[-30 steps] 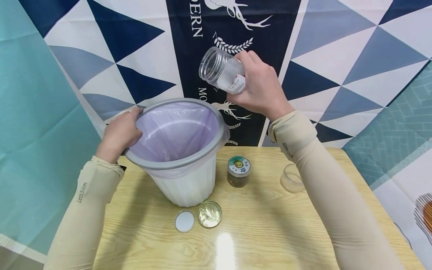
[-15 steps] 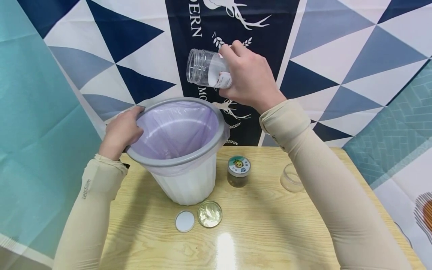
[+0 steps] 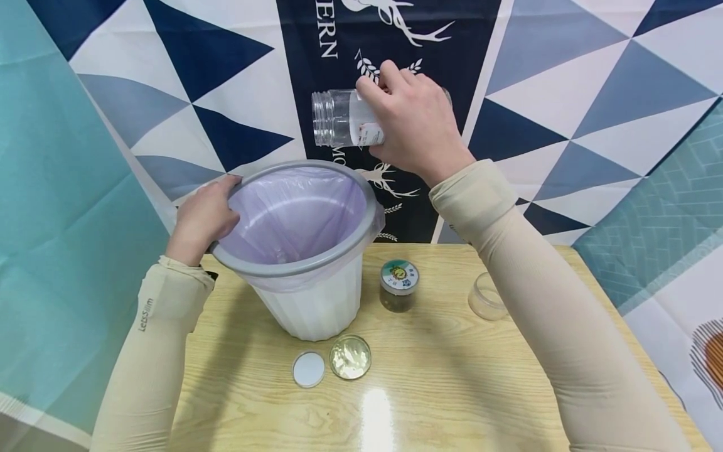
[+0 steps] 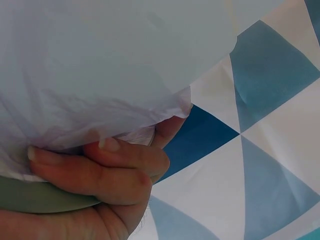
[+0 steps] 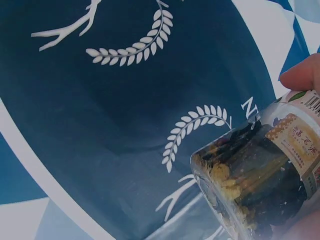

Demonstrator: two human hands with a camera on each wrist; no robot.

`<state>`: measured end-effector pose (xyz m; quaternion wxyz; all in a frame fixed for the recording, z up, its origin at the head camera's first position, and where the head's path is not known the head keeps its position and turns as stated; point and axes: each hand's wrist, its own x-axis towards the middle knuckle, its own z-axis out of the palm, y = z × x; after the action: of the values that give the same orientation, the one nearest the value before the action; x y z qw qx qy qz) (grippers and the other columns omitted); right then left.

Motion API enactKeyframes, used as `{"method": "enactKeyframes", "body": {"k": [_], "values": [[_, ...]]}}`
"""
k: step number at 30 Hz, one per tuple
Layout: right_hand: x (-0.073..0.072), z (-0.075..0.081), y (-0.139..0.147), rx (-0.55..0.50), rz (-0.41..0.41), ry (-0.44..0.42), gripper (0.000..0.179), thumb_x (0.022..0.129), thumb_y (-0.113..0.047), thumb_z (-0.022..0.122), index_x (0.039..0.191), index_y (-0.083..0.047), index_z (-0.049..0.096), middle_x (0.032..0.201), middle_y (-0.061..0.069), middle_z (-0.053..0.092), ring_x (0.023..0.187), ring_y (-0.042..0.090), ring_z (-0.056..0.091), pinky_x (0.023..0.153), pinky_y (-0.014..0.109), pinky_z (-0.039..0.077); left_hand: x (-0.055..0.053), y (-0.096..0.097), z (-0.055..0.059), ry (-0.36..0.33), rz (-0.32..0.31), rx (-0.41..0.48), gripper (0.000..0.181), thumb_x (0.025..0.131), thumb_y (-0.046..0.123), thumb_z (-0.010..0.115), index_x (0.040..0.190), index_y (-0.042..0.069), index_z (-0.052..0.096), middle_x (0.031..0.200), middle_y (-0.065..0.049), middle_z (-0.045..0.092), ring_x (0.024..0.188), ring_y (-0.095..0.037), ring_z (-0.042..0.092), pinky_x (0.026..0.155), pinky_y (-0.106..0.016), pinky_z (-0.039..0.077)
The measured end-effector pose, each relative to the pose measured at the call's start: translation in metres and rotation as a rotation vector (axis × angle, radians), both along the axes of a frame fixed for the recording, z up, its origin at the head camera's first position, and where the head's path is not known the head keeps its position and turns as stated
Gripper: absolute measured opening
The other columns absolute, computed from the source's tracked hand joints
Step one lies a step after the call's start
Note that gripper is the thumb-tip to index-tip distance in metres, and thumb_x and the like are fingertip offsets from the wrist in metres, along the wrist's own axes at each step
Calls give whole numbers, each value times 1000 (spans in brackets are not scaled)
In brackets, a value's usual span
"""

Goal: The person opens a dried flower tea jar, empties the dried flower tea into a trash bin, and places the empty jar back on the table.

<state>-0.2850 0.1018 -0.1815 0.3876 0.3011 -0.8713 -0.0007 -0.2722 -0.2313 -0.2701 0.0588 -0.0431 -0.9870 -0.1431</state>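
My right hand [image 3: 415, 122] grips a clear screw-neck jar [image 3: 339, 119] from above. The jar lies on its side in the air, its uncapped mouth to the left, above the far right part of a white bin [image 3: 319, 307]. Dark and yellowish dry bits show through the jar's wall [image 5: 235, 175] in the right wrist view, beside a printed label. My left hand [image 3: 206, 216] holds the bin's grey rim at the left. In the left wrist view its fingers [image 4: 95, 175] curl under the rim against the overhanging liner. A thin purple liner [image 3: 294, 213] covers the bin's inside.
On the wooden table [image 3: 429, 389], a small lidded jar [image 3: 398, 295] stands right of the bin. A white disc lid [image 3: 309, 369] and a gold lid [image 3: 350, 357] lie in front. A clear round container [image 3: 484, 304] is beside my right sleeve. Patterned cloth [image 3: 542, 113] hangs behind.
My right hand has moved left with the jar and turned it from a slant to level, mouth toward the left. The left hand keeps its place on the bin's rim.
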Motion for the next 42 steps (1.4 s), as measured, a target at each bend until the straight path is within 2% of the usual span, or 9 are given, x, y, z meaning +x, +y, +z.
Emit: {"method": "enactKeyframes", "body": {"k": [10,14,17,21,24,35,42], "values": [[2,5,-3,86,-4,103,53,78,-9,77,129,-7,60,110,21,61,99,39,63,83,50,55,0,1,3,6,-12,6,74,84,0,55,156,2,39,154,-31,45,131,-53,49,103,-70,43],[2,8,-4,133,-8,128,53,78,-6,75,129,-7,59,117,22,62,104,40,63,91,51,54,0,1,3,10,-14,3,74,83,0,53,156,2,40,154,-30,45,131,-53,49,102,-70,44],[2,9,-6,168,-13,149,52,81,-2,70,131,-8,59,124,23,62,107,40,63,98,51,53,0,2,3,13,-15,0,74,82,-1,53,155,2,41,155,-30,45,132,-53,49,101,-70,44],[2,10,-7,184,-4,182,45,86,1,58,130,-8,59,120,23,62,104,40,62,95,50,52,0,2,3,12,-10,0,74,82,-1,53,155,2,41,155,-30,45,132,-53,49,100,-70,44],[2,10,-7,194,-4,195,41,90,0,55,130,-7,58,117,22,62,102,40,62,94,50,52,0,3,3,8,-5,0,74,83,-1,53,156,2,40,156,-30,44,132,-53,49,101,-70,44],[4,10,-8,264,-79,224,39,96,-2,56,134,-10,56,128,22,62,111,38,63,105,47,51,1,3,2,4,2,10,74,84,-1,54,157,1,39,156,-31,43,131,-53,49,102,-70,44],[4,9,-9,301,-75,297,32,102,-1,47,131,-11,58,132,21,63,112,37,65,106,46,51,1,2,1,-2,2,10,74,85,0,54,158,1,38,157,-30,42,133,-54,48,103,-71,43]]}}
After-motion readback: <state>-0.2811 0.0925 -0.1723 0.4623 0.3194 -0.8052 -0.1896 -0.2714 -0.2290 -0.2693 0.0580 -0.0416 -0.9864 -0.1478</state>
